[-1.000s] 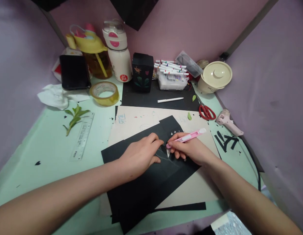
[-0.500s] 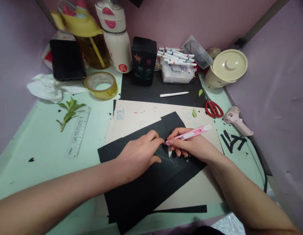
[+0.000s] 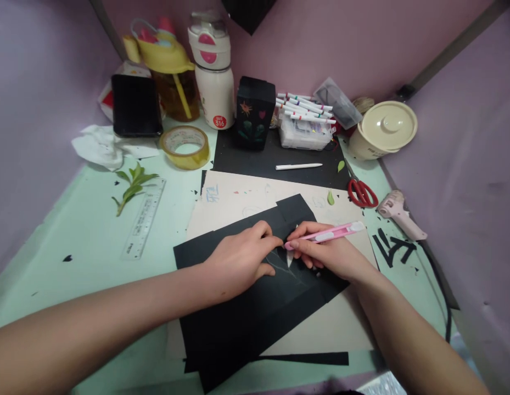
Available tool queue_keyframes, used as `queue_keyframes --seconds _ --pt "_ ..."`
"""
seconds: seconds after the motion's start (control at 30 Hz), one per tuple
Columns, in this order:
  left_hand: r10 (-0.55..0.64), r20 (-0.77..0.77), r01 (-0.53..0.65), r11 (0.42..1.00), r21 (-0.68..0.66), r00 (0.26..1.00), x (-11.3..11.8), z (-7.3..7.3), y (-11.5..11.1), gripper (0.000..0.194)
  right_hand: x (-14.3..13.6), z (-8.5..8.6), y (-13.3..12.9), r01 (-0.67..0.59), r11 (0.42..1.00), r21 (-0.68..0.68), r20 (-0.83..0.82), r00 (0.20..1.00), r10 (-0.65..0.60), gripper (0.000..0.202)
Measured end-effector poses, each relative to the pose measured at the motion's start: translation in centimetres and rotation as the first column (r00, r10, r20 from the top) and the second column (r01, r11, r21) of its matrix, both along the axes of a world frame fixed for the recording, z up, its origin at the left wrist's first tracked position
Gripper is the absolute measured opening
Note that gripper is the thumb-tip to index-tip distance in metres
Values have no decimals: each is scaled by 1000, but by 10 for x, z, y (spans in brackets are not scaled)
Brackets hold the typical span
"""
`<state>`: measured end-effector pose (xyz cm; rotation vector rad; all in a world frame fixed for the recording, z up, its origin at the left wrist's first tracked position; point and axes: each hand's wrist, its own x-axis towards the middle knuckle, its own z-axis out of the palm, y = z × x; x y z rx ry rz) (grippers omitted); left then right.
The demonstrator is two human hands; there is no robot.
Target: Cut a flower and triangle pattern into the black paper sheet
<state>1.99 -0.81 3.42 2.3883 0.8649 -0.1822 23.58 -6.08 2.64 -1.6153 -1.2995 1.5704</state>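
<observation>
On flat black card (image 3: 258, 312), the left hand (image 3: 240, 259) lies half-open — the right hand (image 3: 326, 255) (pinched) grips a slim pink plastic cutter (image 3: 337, 233).

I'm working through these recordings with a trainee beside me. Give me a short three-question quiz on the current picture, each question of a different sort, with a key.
1. Multiple choice: What is the right hand holding?
a) the glue gun
b) the pink cutter
c) the white pen

2. True or false: The left hand rests on the yellow tape roll.

3. Fill in the blank: The leafy sprig lies next to a clear ____.

Key: 1. b. 2. False; it rests on the black sheet. 3. Ruler.
</observation>
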Motion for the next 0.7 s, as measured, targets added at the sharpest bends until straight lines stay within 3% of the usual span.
queue_keyframes --seconds 0.1,0.4,0.57,0.7 --pt "-1 1 1 1000 -2 1000 0 2 0 44 3 1 -1 -13 999 33 3 1000 13 26" --pt "5 8 -5 1000 -7 1000 1 4 -1 45 0 18 -31 120 980 159 150 978 -145 23" --pt "1 28 -1 1000 3 1000 0 2 -1 44 -11 5 -49 257 941 222 155 943 -294 14" --pt "-22 40 21 1000 16 999 -1 0 -2 45 -14 -8 -51 295 922 249 124 935 -333 12"
